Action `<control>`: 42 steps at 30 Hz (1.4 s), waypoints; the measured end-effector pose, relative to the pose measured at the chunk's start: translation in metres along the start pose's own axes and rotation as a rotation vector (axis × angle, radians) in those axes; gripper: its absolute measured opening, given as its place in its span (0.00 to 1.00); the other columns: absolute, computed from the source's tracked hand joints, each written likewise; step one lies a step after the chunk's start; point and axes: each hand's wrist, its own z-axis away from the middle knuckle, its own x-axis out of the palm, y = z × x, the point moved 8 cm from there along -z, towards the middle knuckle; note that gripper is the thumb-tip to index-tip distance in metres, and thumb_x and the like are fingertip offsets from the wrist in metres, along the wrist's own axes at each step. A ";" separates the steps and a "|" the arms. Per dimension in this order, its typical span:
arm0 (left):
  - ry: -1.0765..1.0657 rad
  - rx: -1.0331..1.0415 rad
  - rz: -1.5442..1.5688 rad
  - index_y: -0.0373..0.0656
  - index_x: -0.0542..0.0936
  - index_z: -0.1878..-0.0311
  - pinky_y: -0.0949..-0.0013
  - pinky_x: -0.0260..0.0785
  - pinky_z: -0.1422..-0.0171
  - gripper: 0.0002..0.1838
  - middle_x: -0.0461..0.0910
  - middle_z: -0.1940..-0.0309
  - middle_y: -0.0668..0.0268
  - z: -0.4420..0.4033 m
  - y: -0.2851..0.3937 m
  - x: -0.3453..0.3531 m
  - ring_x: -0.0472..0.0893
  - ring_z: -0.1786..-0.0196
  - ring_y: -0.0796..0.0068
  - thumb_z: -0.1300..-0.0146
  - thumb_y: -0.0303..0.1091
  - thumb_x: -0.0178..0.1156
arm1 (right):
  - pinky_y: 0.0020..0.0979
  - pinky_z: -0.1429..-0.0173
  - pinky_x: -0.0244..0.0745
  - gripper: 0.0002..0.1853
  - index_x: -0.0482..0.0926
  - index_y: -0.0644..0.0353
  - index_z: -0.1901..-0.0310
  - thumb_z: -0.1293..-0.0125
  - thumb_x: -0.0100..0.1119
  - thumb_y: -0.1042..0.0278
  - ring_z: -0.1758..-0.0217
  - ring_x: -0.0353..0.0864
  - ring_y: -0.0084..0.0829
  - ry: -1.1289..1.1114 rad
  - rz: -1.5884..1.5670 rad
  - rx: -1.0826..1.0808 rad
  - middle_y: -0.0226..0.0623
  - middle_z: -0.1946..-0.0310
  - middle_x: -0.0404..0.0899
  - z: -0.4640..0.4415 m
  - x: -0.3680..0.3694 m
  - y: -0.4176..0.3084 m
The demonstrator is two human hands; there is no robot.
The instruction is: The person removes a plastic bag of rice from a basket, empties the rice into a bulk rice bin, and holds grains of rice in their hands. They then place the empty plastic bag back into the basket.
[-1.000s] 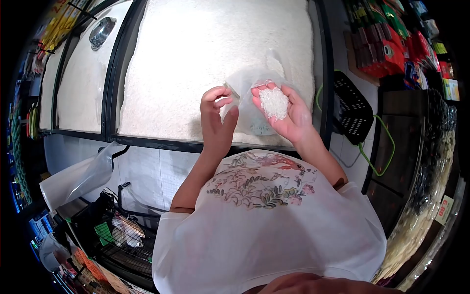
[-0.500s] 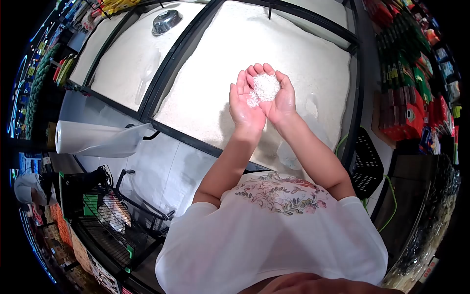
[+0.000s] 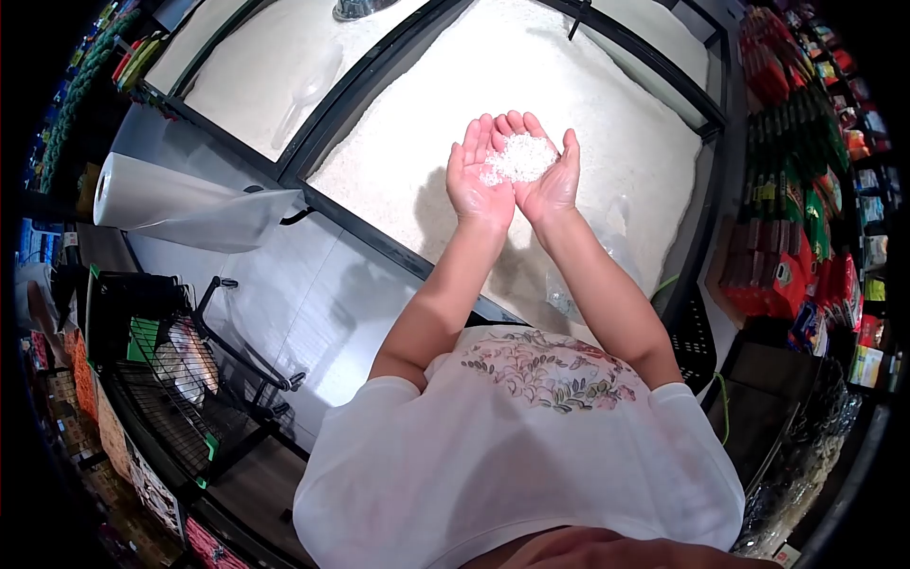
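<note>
My left hand point(image 3: 481, 187) and my right hand point(image 3: 552, 192) are cupped side by side, palms up, with their inner edges touching. Across both palms lies a small heap of white rice point(image 3: 525, 157), most of it on the right one. Under the hands is a black-framed bin filled with white rice point(image 3: 398, 161), on which their shadow falls. A clear plastic scoop point(image 3: 616, 214) seems to rest on that rice, just right of my right wrist and partly hidden by the forearm.
Another rice compartment point(image 3: 246, 85) at the left holds a clear scoop point(image 3: 309, 92) and a metal bowl point(image 3: 358, 9). A plastic bag roll point(image 3: 156, 201) juts out beside the bin. A shopping cart point(image 3: 161, 370) stands at lower left. Red packages point(image 3: 773, 270) hang at right.
My palms have opened flatter, and the rice lies more spread over them. The view has shifted, so the metal bowl now sits at the top edge.
</note>
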 end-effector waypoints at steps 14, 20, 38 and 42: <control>-0.128 -0.265 0.268 0.45 0.62 0.44 0.59 0.50 0.35 0.20 0.65 0.46 0.64 -0.004 -0.036 -0.012 0.61 0.41 0.67 0.37 0.40 0.34 | 0.37 0.35 0.52 0.33 0.69 0.70 0.53 0.34 0.20 0.47 0.41 0.62 0.40 -0.220 0.585 -0.256 0.50 0.50 0.68 0.017 0.023 -0.021; -0.072 -0.289 0.425 0.39 0.62 0.46 0.57 0.50 0.33 0.18 0.65 0.47 0.58 -0.010 -0.031 -0.030 0.61 0.40 0.59 0.37 0.34 0.37 | 0.36 0.39 0.60 0.25 0.68 0.69 0.55 0.34 0.30 0.53 0.45 0.66 0.39 -0.033 0.420 -0.333 0.48 0.54 0.70 0.017 -0.014 -0.064; 0.149 -0.080 0.294 0.36 0.70 0.54 0.61 0.47 0.32 0.15 0.69 0.50 0.60 -0.048 0.040 -0.132 0.59 0.39 0.61 0.39 0.33 0.40 | 0.34 0.46 0.65 0.18 0.66 0.64 0.52 0.35 0.36 0.59 0.50 0.68 0.36 0.544 0.386 0.349 0.43 0.52 0.69 -0.023 -0.243 0.031; 0.128 -0.156 0.351 0.36 0.70 0.53 0.60 0.49 0.33 0.15 0.70 0.51 0.59 -0.052 0.031 -0.126 0.62 0.40 0.60 0.40 0.32 0.40 | 0.39 0.45 0.66 0.22 0.63 0.66 0.47 0.34 0.33 0.58 0.48 0.69 0.41 0.434 0.114 0.468 0.46 0.50 0.68 -0.023 -0.176 0.046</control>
